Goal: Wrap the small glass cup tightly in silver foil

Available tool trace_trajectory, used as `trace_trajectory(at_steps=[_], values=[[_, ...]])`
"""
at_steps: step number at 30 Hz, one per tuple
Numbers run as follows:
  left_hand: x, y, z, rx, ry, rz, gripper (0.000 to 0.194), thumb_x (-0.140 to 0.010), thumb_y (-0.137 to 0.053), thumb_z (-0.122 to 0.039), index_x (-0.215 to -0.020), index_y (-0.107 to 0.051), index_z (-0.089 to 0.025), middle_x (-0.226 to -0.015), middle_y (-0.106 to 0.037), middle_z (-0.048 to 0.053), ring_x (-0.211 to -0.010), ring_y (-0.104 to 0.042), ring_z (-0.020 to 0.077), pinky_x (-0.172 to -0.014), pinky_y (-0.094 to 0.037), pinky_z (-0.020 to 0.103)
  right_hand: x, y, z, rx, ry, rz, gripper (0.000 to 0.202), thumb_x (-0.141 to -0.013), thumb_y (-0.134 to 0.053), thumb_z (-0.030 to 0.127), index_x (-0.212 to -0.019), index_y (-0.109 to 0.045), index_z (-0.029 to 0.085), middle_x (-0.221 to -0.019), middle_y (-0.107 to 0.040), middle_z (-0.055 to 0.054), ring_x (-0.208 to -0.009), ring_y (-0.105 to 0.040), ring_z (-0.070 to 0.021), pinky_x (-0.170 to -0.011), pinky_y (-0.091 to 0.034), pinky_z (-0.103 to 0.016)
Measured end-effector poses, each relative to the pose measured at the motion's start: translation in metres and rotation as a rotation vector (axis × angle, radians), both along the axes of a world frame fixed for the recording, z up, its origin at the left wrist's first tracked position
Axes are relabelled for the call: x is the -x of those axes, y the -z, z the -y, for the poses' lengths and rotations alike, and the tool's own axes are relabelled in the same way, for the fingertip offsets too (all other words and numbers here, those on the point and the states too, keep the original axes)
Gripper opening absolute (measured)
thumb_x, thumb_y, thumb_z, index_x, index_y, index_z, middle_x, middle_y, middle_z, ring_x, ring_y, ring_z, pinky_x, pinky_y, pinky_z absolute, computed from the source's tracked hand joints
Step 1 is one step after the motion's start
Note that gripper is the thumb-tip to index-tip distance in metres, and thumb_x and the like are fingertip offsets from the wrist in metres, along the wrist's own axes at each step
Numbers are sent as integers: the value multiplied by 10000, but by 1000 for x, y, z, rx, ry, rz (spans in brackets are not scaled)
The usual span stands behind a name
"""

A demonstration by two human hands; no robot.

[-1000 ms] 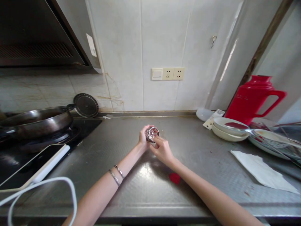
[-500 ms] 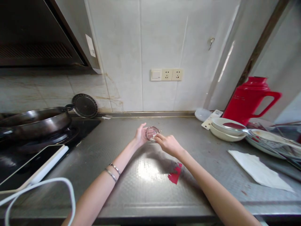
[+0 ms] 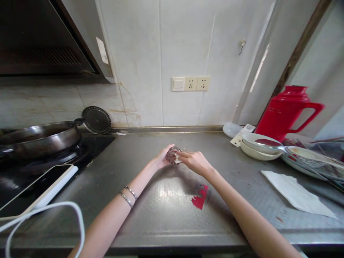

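Observation:
A small clear glass (image 3: 171, 154) is held above the counter, its round mouth tilted up towards me. My left hand (image 3: 162, 158) is wrapped round its left side, thumb along the far edge. On the other side, my right hand (image 3: 195, 162) pinches a small white tissue (image 3: 177, 158) at the mouth, fingertips reaching in. How much of the tissue lies inside the glass is hidden by the fingers. A torn red scrap (image 3: 199, 197) lies on the metal counter (image 3: 150, 222) below my right forearm.
At left, a steel pan (image 3: 43, 139) sits on the black stove (image 3: 94, 152), with a phone (image 3: 34, 190) and white cable (image 3: 67, 205) nearer me. At right are stacked bowls (image 3: 258, 154), a red thermos (image 3: 285, 114) and a folded paper towel (image 3: 295, 193).
The glass has tilted slightly and my right fingers have moved further over its mouth with the tissue. Both hands stay in nearly the same place.

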State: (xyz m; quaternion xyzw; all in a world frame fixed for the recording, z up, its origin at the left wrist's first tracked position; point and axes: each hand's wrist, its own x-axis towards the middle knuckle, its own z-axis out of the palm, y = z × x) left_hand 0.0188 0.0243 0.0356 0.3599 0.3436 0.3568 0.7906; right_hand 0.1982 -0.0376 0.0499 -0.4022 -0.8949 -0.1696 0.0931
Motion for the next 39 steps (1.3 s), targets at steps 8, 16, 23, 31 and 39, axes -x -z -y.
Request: trace_trajectory(at_steps=[8,16,23,31,39], values=[[-15,-2,6,-105,-264,190,289,-842,-531,-341,-752,-674,-107,-619,-674,42,-472,-560,97,-473,-398,204,18,-4,9,36,167,-69,327,-907,-408,107,-1159,-575,233,-1354,-538,-59,-1046,-578,-209,-662,-499,-252],[-24,-1,17,-204,-365,230,325,-806,-585,-432,-736,-654,-122,-656,-683,53,-575,-620,134,-582,-458,231,45,10,15,88,246,-236,235,-954,-421,274,-1105,-562,161,-1032,-693,-101,-887,-658,-209,-671,-438,-242],[-18,-8,11,-188,-200,285,330,-864,-475,-361,-818,-667,-97,-735,-710,104,-655,-664,185,-595,-488,264,33,10,12,20,244,-152,215,-974,-372,223,-1026,-572,165,-982,-690,-101,-878,-638,-197,-609,-387,-228],[11,0,-11,28,-42,61,442,-867,-463,-475,-854,-670,-85,-607,-676,100,-438,-572,150,-414,-408,234,14,12,3,-31,-4,88,228,-957,-389,150,-1088,-575,167,-1170,-635,-101,-955,-588,-198,-637,-433,-246],[-5,3,-3,-56,-168,58,289,-806,-575,-365,-767,-678,-97,-591,-667,64,-450,-567,126,-433,-415,222,18,12,-1,14,96,-72,249,-926,-421,150,-1056,-625,206,-1197,-640,-65,-972,-594,-198,-660,-458,-239]])
